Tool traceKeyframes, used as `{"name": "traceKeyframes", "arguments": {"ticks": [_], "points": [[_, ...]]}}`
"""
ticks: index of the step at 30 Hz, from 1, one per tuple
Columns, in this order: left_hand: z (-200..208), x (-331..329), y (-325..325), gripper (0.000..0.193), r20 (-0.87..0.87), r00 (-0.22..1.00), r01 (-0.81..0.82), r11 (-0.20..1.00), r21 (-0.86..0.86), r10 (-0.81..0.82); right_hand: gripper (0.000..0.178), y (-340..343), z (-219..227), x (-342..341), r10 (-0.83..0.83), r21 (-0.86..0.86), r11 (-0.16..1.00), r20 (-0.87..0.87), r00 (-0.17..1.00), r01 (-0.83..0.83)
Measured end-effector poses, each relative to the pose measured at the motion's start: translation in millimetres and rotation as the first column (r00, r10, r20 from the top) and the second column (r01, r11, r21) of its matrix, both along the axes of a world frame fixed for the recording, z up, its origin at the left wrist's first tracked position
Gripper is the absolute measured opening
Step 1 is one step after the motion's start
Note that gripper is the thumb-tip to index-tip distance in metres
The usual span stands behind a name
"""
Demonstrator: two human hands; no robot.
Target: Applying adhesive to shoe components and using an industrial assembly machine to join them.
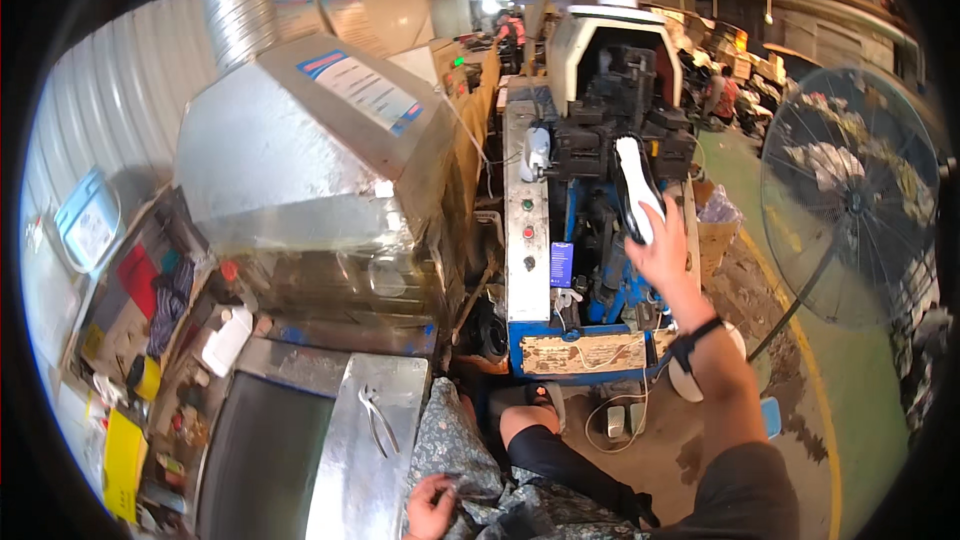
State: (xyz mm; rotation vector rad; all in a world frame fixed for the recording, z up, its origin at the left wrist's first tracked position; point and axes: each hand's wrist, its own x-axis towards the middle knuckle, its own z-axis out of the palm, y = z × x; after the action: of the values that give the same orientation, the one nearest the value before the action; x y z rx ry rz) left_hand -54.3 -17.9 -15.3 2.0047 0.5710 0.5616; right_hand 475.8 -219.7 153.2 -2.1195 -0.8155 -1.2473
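My right hand (660, 250) reaches forward with its fingers wrapped round the near end of a shoe (634, 180). The shoe has black sides and a long white underside facing up. It lies at the front of a shoe-making machine (580, 145) with dark clamp parts. At the lower edge, my left hand (430, 507) is beside my lap, next to a grey patterned apron (455, 440). Its fingers are curled in, and nothing shows in them. Pincers (377, 420) lie on a metal plate to the left, apart from both hands.
Left stands a metal hood (300, 130) with a duct above a dark conveyor belt (265, 460). A cluttered shelf (160, 380) runs along the wall. A large floor fan (855, 202) stands right. Foot pedals (626, 420) and a loose cable lie below the machine. People are far behind.
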Motion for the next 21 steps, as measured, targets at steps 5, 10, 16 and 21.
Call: {"name": "traceKeyframes", "arguments": {"ticks": [5,10,16,21], "points": [[28,55,19,0.023,0.125,0.992,-0.008,0.996,-0.092,0.02,0.08,36,-49,-157,0.487,0.21,0.862,-0.09,0.869,-0.461],[63,83,39,0.063,0.347,0.889,0.202,0.423,-0.883,0.299,0.119,63,-88,-322,0.822,0.228,0.447,-0.485,0.297,-0.865],[82,15,29,0.051,-0.277,0.961,-0.123,0.923,-0.366,0.018,0.094,81,-114,-331,0.416,0.935,0.303,-0.305,-0.857,-0.185],[45,-39,8,0.076,-0.148,0.989,-0.046,0.91,-0.413,-0.017,0.058,81,-122,-335,-0.185,0.585,0.548,-0.613,-0.768,-0.598]]}}
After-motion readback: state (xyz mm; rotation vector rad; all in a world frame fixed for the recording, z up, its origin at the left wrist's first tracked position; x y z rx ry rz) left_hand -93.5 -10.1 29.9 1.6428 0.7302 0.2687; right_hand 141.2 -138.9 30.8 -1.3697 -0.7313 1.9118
